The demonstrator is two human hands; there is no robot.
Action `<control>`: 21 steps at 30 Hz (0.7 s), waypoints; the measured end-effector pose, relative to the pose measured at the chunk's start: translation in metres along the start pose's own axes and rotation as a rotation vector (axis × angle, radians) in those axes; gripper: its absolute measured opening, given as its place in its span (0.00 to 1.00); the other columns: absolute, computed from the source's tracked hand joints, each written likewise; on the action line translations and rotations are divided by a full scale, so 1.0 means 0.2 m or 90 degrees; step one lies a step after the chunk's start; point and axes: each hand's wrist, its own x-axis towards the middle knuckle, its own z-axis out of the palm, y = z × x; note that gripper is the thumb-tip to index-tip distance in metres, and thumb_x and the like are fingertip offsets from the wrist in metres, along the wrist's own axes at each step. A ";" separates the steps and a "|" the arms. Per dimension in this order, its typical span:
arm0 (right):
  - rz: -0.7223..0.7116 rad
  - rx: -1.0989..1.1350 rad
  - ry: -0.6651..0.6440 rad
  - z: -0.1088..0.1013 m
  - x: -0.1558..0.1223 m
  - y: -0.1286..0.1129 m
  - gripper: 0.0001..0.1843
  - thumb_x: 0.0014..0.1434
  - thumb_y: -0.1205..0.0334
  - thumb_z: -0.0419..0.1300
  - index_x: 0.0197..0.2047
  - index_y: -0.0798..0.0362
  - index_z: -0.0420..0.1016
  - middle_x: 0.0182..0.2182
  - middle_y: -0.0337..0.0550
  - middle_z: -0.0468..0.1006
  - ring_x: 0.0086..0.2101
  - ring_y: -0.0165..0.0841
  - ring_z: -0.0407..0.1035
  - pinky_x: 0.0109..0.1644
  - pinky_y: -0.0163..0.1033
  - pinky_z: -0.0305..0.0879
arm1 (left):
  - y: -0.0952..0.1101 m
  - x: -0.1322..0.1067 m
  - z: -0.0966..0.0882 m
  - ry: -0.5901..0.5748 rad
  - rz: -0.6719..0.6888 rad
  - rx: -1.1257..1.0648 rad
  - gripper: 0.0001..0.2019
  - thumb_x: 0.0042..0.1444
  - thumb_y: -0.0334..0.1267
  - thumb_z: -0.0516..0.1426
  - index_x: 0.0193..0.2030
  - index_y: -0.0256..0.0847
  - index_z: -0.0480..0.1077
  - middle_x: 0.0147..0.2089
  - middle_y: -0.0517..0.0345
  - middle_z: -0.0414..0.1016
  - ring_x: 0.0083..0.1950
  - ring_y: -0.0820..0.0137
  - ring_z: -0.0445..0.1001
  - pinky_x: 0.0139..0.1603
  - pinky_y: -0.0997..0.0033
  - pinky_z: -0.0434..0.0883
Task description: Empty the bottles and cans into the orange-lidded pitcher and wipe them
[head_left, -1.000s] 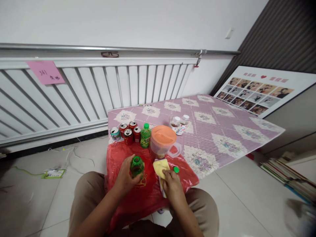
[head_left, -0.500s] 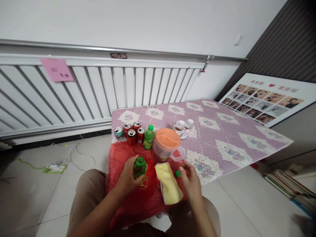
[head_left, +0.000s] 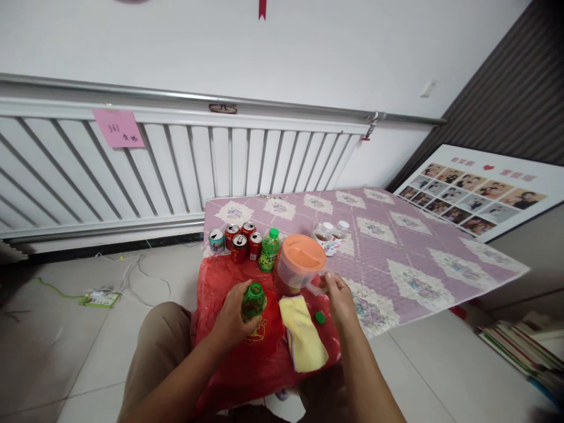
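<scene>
My left hand [head_left: 237, 314] is wrapped round an uncapped green plastic bottle [head_left: 254, 301], which stands upright over the red plastic sheet [head_left: 220, 364]. At the handle of a clear pitcher [head_left: 288, 273] with an orange lid [head_left: 304, 252], my right hand [head_left: 338, 294] has its fingers closed on the grip. A loose green cap [head_left: 319, 317] lies just below that hand. Between my hands rests a folded yellow cloth [head_left: 304, 335]. Directly left of the pitcher stands a capped green bottle [head_left: 268, 251].
Several drink cans [head_left: 239, 249] cluster at the back left of the table. Two small white-capped bottles [head_left: 331, 238] stand behind the pitcher. A flowered tablecloth [head_left: 409, 261] stretches right. A white radiator [head_left: 176, 170] lines the wall; a photo board [head_left: 480, 194] leans at the right.
My right hand has moved up from beside the green cap to the pitcher's handle and closed on it. My left hand still holds the open green bottle. The view has shifted slightly.
</scene>
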 end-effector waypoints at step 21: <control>-0.086 0.150 0.099 -0.02 0.07 -0.25 0.27 0.52 0.41 0.64 0.18 0.50 0.59 0.16 0.29 0.58 0.21 0.26 0.54 0.28 0.37 0.57 | 0.04 0.01 0.00 0.007 -0.006 -0.018 0.37 0.47 0.30 0.62 0.66 0.40 0.57 0.62 0.41 0.68 0.62 0.52 0.69 0.63 0.44 0.67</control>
